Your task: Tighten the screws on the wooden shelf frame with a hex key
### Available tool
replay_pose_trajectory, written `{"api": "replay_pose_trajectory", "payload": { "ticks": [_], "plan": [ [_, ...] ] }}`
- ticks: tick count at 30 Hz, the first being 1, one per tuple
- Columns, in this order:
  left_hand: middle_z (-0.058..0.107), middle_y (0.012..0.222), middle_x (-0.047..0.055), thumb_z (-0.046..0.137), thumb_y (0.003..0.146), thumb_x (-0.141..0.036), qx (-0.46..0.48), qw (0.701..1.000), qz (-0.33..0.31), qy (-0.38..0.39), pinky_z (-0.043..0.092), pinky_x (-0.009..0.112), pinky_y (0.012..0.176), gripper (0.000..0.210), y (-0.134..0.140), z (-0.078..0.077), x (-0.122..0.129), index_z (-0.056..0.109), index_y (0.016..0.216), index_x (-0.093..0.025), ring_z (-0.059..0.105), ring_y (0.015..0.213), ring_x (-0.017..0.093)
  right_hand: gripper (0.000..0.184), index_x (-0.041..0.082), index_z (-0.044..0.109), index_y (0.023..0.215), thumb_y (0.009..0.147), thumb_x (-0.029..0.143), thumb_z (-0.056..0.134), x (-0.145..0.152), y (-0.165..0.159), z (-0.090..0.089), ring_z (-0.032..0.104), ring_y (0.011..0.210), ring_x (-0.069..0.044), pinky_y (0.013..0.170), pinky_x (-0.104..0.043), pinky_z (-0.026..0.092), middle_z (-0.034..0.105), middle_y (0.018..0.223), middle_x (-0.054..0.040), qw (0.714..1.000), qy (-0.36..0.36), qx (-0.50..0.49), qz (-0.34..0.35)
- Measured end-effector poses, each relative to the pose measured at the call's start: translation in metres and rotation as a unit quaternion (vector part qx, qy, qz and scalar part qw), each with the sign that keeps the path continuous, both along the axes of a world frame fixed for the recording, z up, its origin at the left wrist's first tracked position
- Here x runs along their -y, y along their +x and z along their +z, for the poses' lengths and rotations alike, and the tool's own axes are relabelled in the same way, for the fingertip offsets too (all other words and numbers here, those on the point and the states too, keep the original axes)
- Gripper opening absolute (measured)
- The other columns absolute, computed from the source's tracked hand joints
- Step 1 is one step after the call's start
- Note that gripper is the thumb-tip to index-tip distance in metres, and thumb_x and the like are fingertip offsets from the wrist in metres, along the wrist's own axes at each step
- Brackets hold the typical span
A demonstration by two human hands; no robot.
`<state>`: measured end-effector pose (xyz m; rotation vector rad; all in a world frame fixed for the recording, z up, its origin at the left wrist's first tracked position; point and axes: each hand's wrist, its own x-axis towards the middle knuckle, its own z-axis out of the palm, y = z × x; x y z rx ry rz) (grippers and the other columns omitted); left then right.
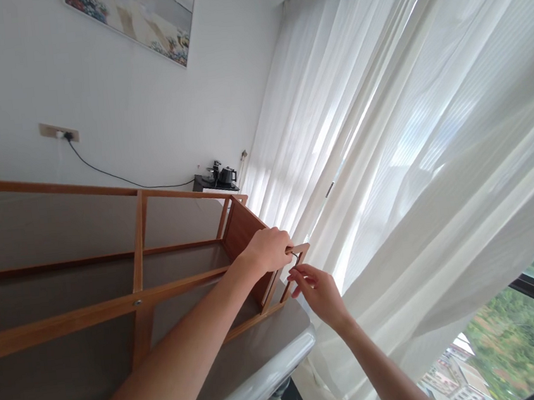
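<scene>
A brown wooden frame (138,242) with rails, crossbars and a solid end panel (243,223) lies across the left half of the view. My left hand (271,248) reaches over it, its fingers closed round the wooden end piece at the frame's right end. Just below and to the right, my right hand (315,286) is closed in a pinch. From its fingertips a thin, bent, dark hex key (295,257) rises to the end piece. The fingers partly hide the spot where the key meets the wood. A metal bolt (137,302) shows in the middle rail.
Beneath the frame is a grey surface with a plastic-wrapped edge (265,369). White curtains (364,171) hang close on the right, beside a window. Behind the frame, a black kettle (227,176) stands on a small stand; a cord (116,176) runs to a wall socket (58,132).
</scene>
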<state>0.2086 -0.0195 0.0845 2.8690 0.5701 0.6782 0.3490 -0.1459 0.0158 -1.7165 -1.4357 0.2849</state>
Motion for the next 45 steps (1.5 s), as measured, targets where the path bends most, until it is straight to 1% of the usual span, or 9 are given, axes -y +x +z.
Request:
{"api": "replay_pose_trajectory", "payload": {
  "ticks": [5, 13, 18, 26, 31, 35, 39, 41, 45],
  "plan": [
    [0.070, 0.073, 0.007, 0.057, 0.079, -0.024, -0.006, 1.000, 0.006, -0.010, 0.041, 0.029, 0.058, 0.015, 0.000, 0.001, 0.000, 0.067, 0.068, -0.020, 0.067, 0.071, 0.023, 0.034, 0.023, 0.068, 0.094, 0.098, 0.050, 0.047, 0.003, 0.004, -0.005, 0.070, 0.062, -0.017, 0.055, -0.025, 0.050, 0.073, 0.084, -0.0029, 0.991, 0.037, 0.125, -0.041],
    [0.071, 0.076, 0.009, 0.056, 0.079, -0.024, -0.009, 1.000, 0.005, -0.006, 0.044, 0.029, 0.060, 0.017, -0.001, 0.001, 0.001, 0.071, 0.074, -0.020, 0.067, 0.072, 0.023, 0.033, 0.024, 0.068, 0.100, 0.100, 0.048, 0.046, 0.004, 0.009, -0.016, 0.070, 0.064, -0.016, 0.056, -0.024, 0.052, 0.074, 0.091, -0.0022, 0.988, 0.058, 0.136, -0.055],
    [0.071, 0.077, 0.008, 0.056, 0.079, -0.025, -0.008, 1.000, 0.003, 0.003, 0.043, 0.029, 0.060, 0.018, 0.000, 0.001, 0.000, 0.073, 0.076, -0.021, 0.067, 0.075, 0.024, 0.031, 0.023, 0.068, 0.105, 0.103, 0.041, 0.042, 0.000, 0.015, -0.013, 0.068, 0.065, -0.014, 0.061, -0.023, 0.050, 0.073, 0.091, -0.0018, 0.972, 0.064, 0.221, -0.055],
    [0.070, 0.073, 0.006, 0.057, 0.081, -0.026, -0.005, 1.000, -0.001, 0.000, 0.039, 0.029, 0.056, 0.016, 0.001, 0.000, 0.000, 0.071, 0.073, -0.022, 0.066, 0.071, 0.023, 0.029, 0.021, 0.067, 0.109, 0.102, 0.015, 0.039, -0.001, 0.029, -0.007, 0.060, 0.063, -0.014, 0.061, -0.026, 0.038, 0.071, 0.085, -0.0040, 0.861, 0.085, 0.493, -0.094],
    [0.067, 0.069, 0.005, 0.056, 0.082, -0.024, -0.003, 1.000, 0.000, 0.003, 0.037, 0.028, 0.054, 0.019, -0.001, 0.002, 0.002, 0.063, 0.064, -0.020, 0.064, 0.066, 0.021, 0.035, 0.019, 0.064, 0.119, 0.099, 0.007, 0.038, -0.003, 0.043, 0.004, 0.056, 0.059, -0.013, 0.061, -0.028, 0.036, 0.072, 0.092, -0.0054, 0.824, 0.075, 0.555, -0.084],
    [0.067, 0.070, 0.005, 0.056, 0.082, -0.025, -0.007, 1.000, -0.004, -0.001, 0.039, 0.029, 0.057, 0.019, -0.001, 0.002, 0.001, 0.064, 0.065, -0.021, 0.064, 0.068, 0.021, 0.032, 0.019, 0.066, 0.116, 0.102, 0.014, 0.038, -0.002, 0.040, 0.009, 0.063, 0.069, -0.016, 0.068, -0.030, 0.041, 0.073, 0.097, -0.0087, 0.890, 0.056, 0.450, -0.045],
    [0.067, 0.069, 0.005, 0.054, 0.081, -0.024, -0.009, 1.000, -0.003, -0.002, 0.038, 0.028, 0.057, 0.018, 0.000, 0.001, 0.001, 0.065, 0.066, -0.021, 0.063, 0.067, 0.020, 0.031, 0.022, 0.067, 0.096, 0.104, 0.032, 0.039, -0.001, 0.020, 0.006, 0.069, 0.067, -0.015, 0.064, -0.025, 0.048, 0.073, 0.085, -0.0027, 0.949, 0.022, 0.314, -0.007],
    [0.067, 0.068, 0.005, 0.055, 0.080, -0.024, -0.005, 1.000, 0.003, 0.001, 0.037, 0.028, 0.055, 0.018, 0.000, 0.001, 0.002, 0.063, 0.065, -0.021, 0.063, 0.067, 0.021, 0.033, 0.021, 0.065, 0.094, 0.104, 0.039, 0.039, -0.001, 0.010, 0.005, 0.071, 0.063, -0.013, 0.061, -0.023, 0.051, 0.074, 0.087, -0.0015, 0.982, -0.006, 0.188, 0.030],
    [0.068, 0.070, 0.006, 0.056, 0.079, -0.025, -0.003, 1.000, 0.011, 0.007, 0.038, 0.028, 0.057, 0.016, -0.001, 0.002, 0.003, 0.064, 0.066, -0.021, 0.066, 0.071, 0.022, 0.036, 0.020, 0.065, 0.092, 0.096, 0.052, 0.050, -0.002, -0.001, 0.005, 0.073, 0.064, -0.017, 0.062, -0.026, 0.054, 0.075, 0.090, -0.0039, 0.997, -0.022, -0.022, 0.067]
  ]
}}
